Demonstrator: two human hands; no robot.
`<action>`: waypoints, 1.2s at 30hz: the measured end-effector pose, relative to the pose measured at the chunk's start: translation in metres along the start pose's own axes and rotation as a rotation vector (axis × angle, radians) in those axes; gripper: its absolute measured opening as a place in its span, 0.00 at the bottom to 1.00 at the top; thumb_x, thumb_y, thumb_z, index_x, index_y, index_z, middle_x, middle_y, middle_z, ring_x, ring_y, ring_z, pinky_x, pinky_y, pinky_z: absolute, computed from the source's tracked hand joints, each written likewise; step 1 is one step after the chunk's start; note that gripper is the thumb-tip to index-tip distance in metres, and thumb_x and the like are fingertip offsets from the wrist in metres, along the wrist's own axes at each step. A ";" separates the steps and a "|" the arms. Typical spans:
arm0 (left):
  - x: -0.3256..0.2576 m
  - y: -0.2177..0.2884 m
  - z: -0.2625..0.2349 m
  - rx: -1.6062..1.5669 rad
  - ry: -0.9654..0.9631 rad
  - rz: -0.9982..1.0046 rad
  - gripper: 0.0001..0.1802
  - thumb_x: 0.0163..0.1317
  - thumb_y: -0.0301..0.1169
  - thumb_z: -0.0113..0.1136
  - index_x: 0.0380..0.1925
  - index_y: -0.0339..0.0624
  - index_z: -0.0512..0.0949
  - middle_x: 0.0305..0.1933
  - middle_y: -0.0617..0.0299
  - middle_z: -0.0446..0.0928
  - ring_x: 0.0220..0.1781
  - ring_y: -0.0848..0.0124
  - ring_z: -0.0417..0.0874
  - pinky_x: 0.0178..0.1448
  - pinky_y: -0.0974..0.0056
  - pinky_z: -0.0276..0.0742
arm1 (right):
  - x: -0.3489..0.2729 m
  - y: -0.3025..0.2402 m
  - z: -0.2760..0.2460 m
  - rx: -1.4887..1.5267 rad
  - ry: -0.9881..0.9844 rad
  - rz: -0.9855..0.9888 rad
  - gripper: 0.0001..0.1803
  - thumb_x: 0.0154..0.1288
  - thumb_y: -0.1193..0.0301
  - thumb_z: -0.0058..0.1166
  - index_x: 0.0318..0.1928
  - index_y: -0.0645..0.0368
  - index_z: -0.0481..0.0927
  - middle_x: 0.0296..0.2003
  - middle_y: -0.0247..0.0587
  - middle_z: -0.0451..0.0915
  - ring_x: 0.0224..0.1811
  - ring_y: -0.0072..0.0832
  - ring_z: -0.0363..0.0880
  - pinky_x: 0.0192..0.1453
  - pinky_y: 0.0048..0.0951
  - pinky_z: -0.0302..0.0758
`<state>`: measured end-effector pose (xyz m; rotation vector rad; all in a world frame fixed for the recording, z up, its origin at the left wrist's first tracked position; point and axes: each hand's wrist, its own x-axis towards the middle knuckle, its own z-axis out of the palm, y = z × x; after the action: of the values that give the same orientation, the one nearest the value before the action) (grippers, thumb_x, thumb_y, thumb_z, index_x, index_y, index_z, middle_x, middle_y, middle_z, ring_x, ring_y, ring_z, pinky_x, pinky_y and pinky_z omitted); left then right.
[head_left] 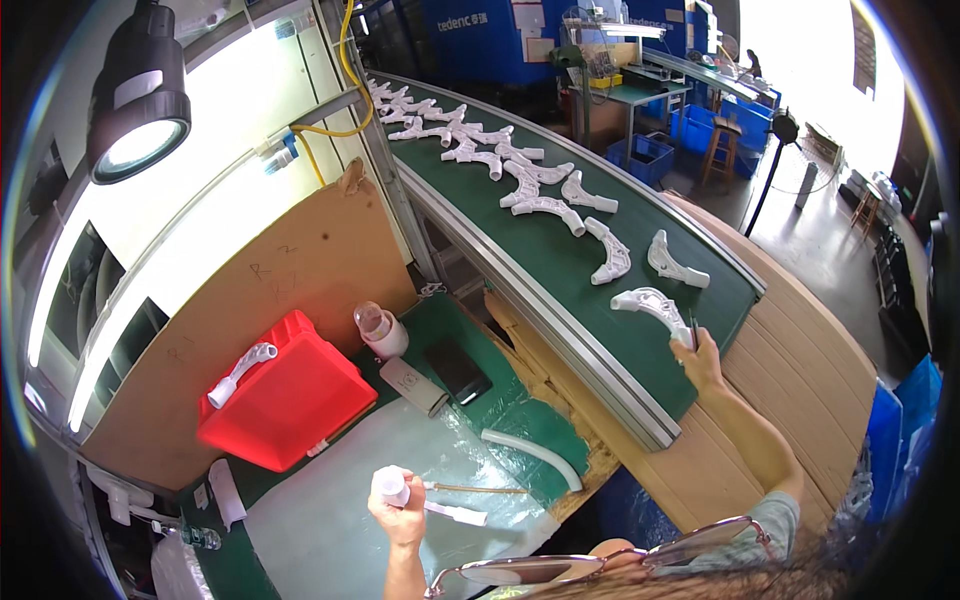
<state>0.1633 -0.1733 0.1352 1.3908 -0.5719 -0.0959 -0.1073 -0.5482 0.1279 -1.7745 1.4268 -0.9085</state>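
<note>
While the right hand (697, 352) reaches to 2 o'clock, its fingers close on the end of a curved white plastic part (650, 303) lying on the green conveyor belt (560, 250). At 6 o'clock, the left hand (398, 510) grips a white tube fitting (392, 485) above the workbench (330, 520).

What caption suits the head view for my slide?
Right hand grips a curved white plastic part on the green conveyor belt; left hand holds another white piece.
</note>
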 end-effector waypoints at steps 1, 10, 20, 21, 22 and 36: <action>-0.003 0.006 0.001 -0.042 -0.014 -0.004 0.09 0.48 0.18 0.58 0.30 0.37 0.71 0.24 0.66 0.71 0.25 0.79 0.71 0.31 0.74 0.68 | 0.006 0.012 -0.010 -0.039 0.040 0.004 0.18 0.49 0.64 0.60 0.33 0.65 0.73 0.21 0.38 0.75 0.24 0.23 0.72 0.30 0.26 0.69; 0.014 -0.001 0.042 -0.018 -0.104 0.014 0.08 0.49 0.18 0.55 0.31 0.36 0.71 0.29 0.65 0.70 0.28 0.80 0.70 0.32 0.74 0.66 | 0.055 0.031 -0.004 -0.604 0.101 -0.199 0.22 0.53 0.60 0.56 0.45 0.59 0.71 0.43 0.47 0.71 0.36 0.49 0.77 0.39 0.44 0.74; 0.089 0.018 0.130 0.059 -0.321 0.101 0.14 0.42 0.15 0.55 0.34 0.36 0.74 0.31 0.60 0.70 0.30 0.73 0.71 0.35 0.71 0.67 | 0.211 -0.121 0.110 -0.495 -0.076 -0.705 0.28 0.49 0.54 0.60 0.47 0.60 0.73 0.42 0.44 0.77 0.40 0.44 0.78 0.41 0.38 0.74; 0.092 0.024 0.138 0.065 -0.323 0.099 0.14 0.42 0.15 0.55 0.34 0.36 0.74 0.31 0.60 0.70 0.30 0.73 0.71 0.35 0.71 0.67 | 0.225 -0.129 0.125 -0.490 -0.079 -0.700 0.28 0.49 0.54 0.60 0.47 0.60 0.73 0.42 0.44 0.77 0.40 0.44 0.78 0.41 0.38 0.74; 0.096 0.030 0.144 0.090 -0.346 0.124 0.15 0.42 0.15 0.55 0.33 0.36 0.74 0.31 0.59 0.71 0.31 0.72 0.72 0.35 0.70 0.68 | 0.237 -0.137 0.141 -0.602 -0.170 -0.641 0.27 0.49 0.56 0.60 0.46 0.61 0.73 0.41 0.46 0.78 0.40 0.45 0.78 0.41 0.39 0.74; 0.127 0.074 0.086 0.176 -0.294 0.101 0.16 0.41 0.16 0.58 0.35 0.37 0.76 0.33 0.60 0.72 0.35 0.69 0.74 0.40 0.69 0.69 | 0.144 -0.233 0.098 -0.102 -0.345 -0.632 0.19 0.40 0.64 0.61 0.36 0.57 0.76 0.30 0.41 0.79 0.31 0.37 0.78 0.38 0.34 0.72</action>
<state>0.2161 -0.2860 0.2517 1.5263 -0.9124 -0.1742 0.1176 -0.6423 0.2877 -2.3792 0.7066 -0.7784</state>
